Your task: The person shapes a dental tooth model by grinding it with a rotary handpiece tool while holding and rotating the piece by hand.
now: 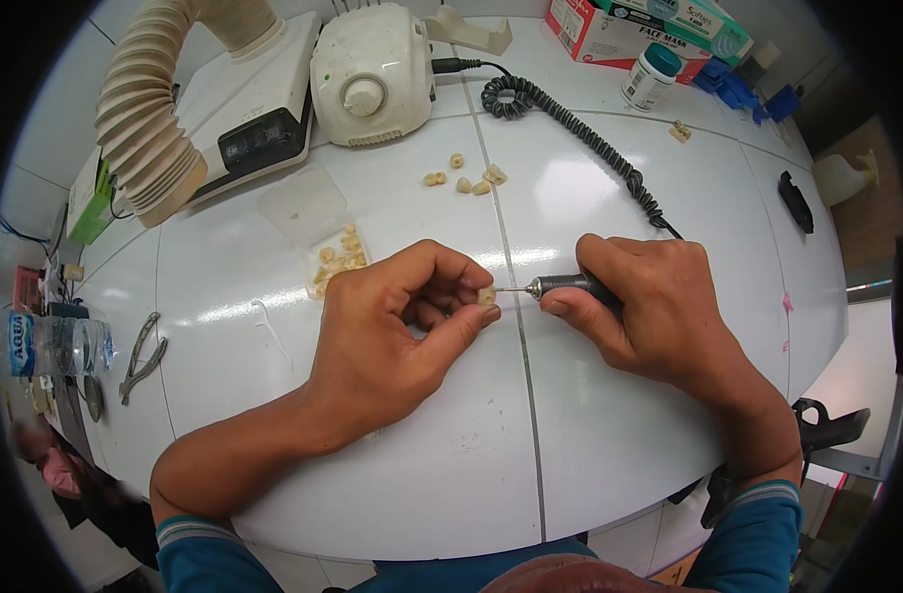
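Note:
My left hand (382, 331) pinches a small cream-coloured dental crown (486, 296) between thumb and fingertips, near the middle of the table. From the right, my right hand (654, 301) grips a dark rotary handpiece (570, 287), its thin metal bit pointing left and meeting the crown; whether it touches is too small to tell. The handpiece's coiled black cord (590, 133) runs back toward a cream control box (368, 74). Just behind my left hand lies an open clear plastic box (311, 287) holding several more crowns. Other loose crowns (463, 185) sit farther back on the tabletop.
A ribbed suction hose (145, 128) arches down at the back left beside a white unit (264, 138). Pliers (140, 361) and a water bottle (61, 344) are at the left. Mask boxes (634, 35) and a white jar (651, 79) stand at the back right.

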The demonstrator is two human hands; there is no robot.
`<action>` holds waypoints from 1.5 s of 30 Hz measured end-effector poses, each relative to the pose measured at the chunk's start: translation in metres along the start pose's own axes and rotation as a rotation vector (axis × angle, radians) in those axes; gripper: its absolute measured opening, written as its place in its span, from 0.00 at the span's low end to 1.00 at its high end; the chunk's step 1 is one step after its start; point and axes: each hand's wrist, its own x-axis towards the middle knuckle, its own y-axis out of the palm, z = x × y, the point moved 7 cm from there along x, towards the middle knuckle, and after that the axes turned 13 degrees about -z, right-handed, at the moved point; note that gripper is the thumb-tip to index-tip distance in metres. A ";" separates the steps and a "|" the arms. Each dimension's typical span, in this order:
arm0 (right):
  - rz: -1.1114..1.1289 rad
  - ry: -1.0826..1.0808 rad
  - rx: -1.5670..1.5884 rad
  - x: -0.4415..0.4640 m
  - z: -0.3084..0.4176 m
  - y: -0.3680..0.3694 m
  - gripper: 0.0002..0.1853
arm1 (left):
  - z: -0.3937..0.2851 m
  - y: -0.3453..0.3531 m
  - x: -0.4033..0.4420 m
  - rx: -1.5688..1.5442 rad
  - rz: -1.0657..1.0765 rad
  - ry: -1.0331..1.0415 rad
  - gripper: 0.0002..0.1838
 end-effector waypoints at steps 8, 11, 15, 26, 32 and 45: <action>0.002 0.010 -0.024 0.000 -0.001 0.001 0.32 | 0.000 0.000 0.000 -0.002 0.013 -0.010 0.11; 0.006 0.004 -0.020 0.000 -0.001 0.002 0.32 | -0.001 0.000 0.000 0.016 0.019 0.002 0.11; 0.031 0.005 -0.027 0.001 -0.001 0.001 0.33 | -0.002 0.000 0.001 0.015 0.023 -0.014 0.11; 0.029 -0.001 -0.020 0.001 -0.001 0.002 0.33 | -0.001 0.000 0.001 0.008 0.021 -0.012 0.11; 0.035 -0.001 -0.013 0.001 -0.001 0.002 0.33 | -0.002 0.000 0.001 0.023 0.016 0.018 0.10; 0.022 -0.009 -0.017 0.001 -0.002 0.003 0.32 | -0.003 0.000 0.001 0.024 0.017 0.029 0.10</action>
